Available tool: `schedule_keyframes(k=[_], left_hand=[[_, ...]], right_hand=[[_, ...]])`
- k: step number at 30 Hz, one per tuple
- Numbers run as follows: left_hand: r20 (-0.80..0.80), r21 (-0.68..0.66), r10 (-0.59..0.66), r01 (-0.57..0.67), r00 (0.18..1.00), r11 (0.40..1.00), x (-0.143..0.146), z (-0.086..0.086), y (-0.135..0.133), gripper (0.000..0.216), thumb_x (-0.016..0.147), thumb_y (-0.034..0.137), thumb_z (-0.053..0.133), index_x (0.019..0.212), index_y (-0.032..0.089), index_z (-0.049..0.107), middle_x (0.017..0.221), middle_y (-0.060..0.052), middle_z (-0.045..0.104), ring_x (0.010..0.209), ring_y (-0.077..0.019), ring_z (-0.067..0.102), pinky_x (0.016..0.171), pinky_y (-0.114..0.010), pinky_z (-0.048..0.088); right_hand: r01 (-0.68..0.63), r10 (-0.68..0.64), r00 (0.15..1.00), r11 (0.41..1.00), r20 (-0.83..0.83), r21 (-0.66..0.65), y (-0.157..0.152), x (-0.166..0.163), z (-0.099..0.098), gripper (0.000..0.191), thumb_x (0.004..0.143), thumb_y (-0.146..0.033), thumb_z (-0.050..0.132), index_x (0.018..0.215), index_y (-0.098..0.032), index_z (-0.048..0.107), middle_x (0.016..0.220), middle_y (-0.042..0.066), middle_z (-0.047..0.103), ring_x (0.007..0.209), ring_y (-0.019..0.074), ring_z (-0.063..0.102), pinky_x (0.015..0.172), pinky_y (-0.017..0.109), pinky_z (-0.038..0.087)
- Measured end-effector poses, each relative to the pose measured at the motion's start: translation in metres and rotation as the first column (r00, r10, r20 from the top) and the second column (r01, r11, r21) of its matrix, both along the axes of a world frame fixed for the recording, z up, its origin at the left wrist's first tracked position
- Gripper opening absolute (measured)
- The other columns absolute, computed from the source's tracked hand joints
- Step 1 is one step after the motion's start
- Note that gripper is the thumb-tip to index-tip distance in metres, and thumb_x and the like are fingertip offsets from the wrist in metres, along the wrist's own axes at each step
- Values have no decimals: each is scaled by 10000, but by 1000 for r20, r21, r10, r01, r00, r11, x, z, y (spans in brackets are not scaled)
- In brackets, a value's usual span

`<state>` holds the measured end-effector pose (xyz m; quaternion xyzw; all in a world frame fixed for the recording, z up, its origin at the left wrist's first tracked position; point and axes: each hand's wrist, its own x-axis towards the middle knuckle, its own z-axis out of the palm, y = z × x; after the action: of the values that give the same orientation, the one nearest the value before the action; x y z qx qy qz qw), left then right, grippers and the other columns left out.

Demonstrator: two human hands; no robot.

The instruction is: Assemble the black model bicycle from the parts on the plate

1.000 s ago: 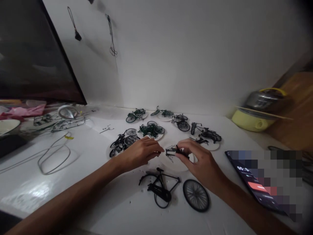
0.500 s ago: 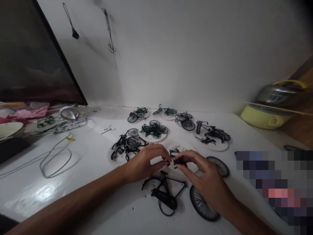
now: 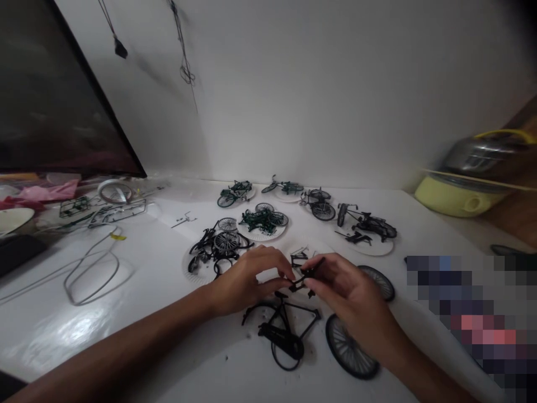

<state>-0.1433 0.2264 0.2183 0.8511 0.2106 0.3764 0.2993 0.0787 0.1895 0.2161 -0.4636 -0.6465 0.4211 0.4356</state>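
Between my two hands is a small black model-bicycle part (image 3: 311,272), thin and branched, tilted up toward the right. My right hand (image 3: 350,291) pinches it between thumb and fingers. My left hand (image 3: 254,274) is closed in a pinch at the part's left end, where a tiny dark piece (image 3: 293,284) shows at the fingertips. Just below them a black model bicycle frame (image 3: 285,333) with saddle and chain guard lies on the table. One spoked wheel (image 3: 350,350) rests beside my right wrist, and another wheel (image 3: 380,282) is partly behind that hand.
Paper plates with bicycle parts (image 3: 220,240) and green parts (image 3: 262,219) stand beyond my hands. Several model bicycles (image 3: 323,206) line the back. Loose wire (image 3: 90,274) and a tape roll (image 3: 114,192) lie left, near a screen (image 3: 54,95). A yellow pot (image 3: 457,196) is at right.
The black part in my right hand has turned and tilted upward, and its left end now meets my left fingertips, which were apart from it. The view has shifted slightly.
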Motion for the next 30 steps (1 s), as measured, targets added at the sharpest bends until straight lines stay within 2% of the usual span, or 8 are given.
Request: schedule_keyframes(k=[3, 9, 13, 16, 20, 23, 26, 30], left_hand=[[46, -118, 9, -3, 999, 993, 1, 3, -1, 75, 934, 202, 648, 988, 152, 665, 970, -78, 692, 920, -167, 654, 867, -310, 523], [63, -223, 21, -7, 998, 975, 0, 6, -1, 83, 914, 192, 675, 976, 137, 667, 949, -69, 688, 907, -160, 653, 875, -304, 520], [-13, -184, -13, 11, 1000, 983, -9, 16, 3, 63, 921, 176, 664, 979, 154, 671, 955, -48, 690, 913, -144, 651, 854, -277, 520], [-192, -158, -34, 3, 981, 987, -24, 24, 12, 91, 946, 180, 632, 1022, 178, 682, 1000, -37, 704, 922, -133, 653, 826, -259, 520], [-431, -9, 42, -50, 901, 999, -40, 21, 27, 127, 969, 188, 599, 1037, 202, 706, 1016, -29, 714, 913, -146, 646, 830, -295, 503], [-497, 122, 167, -122, 851, 985, -44, 17, 31, 139, 946, 209, 638, 1072, 193, 695, 1000, -37, 724, 900, -175, 643, 841, -340, 486], [-529, 238, 302, -203, 793, 950, -49, 25, 26, 158, 932, 226, 661, 1077, 164, 672, 989, -46, 726, 871, -181, 648, 866, -369, 465], [-633, 204, 216, -109, 744, 973, -53, 37, 14, 161, 908, 249, 703, 1058, 208, 660, 994, 5, 710, 873, -157, 641, 857, -330, 451]], right_hand=[[15, -23, 997, 993, -69, -114, 4, 1, 5, 236, 860, -402, 674, 990, -212, 624, 953, 43, 693, 907, 190, 678, 810, 296, 543], [50, -62, 994, 990, -88, -132, 7, 3, 4, 273, 842, -433, 685, 980, -203, 633, 883, 23, 682, 789, 159, 666, 737, 268, 534], [74, -79, 995, 994, -64, -86, 5, 3, 4, 248, 849, -422, 679, 971, -211, 633, 914, 31, 691, 842, 168, 669, 757, 266, 533], [110, -110, 994, 993, 1, -46, 4, 3, 6, 238, 856, -422, 669, 965, -216, 623, 870, 28, 691, 751, 167, 667, 681, 273, 529], [163, -162, 985, 987, 54, -3, 2, 3, 5, 242, 864, -438, 660, 960, -219, 620, 770, 13, 674, 626, 158, 631, 589, 281, 494], [152, -154, 986, 988, 61, 24, 2, 4, 0, 229, 869, -429, 663, 967, -225, 625, 819, 19, 681, 685, 170, 648, 627, 294, 499], [179, -182, 981, 982, 61, 55, 4, 6, -4, 221, 855, -419, 692, 963, -235, 635, 916, 27, 697, 809, 189, 669, 708, 301, 509], [232, -237, 969, 970, 67, 74, 7, 9, -5, 205, 838, -413, 722, 937, -250, 646, 950, 14, 708, 933, 194, 661, 800, 286, 503]])
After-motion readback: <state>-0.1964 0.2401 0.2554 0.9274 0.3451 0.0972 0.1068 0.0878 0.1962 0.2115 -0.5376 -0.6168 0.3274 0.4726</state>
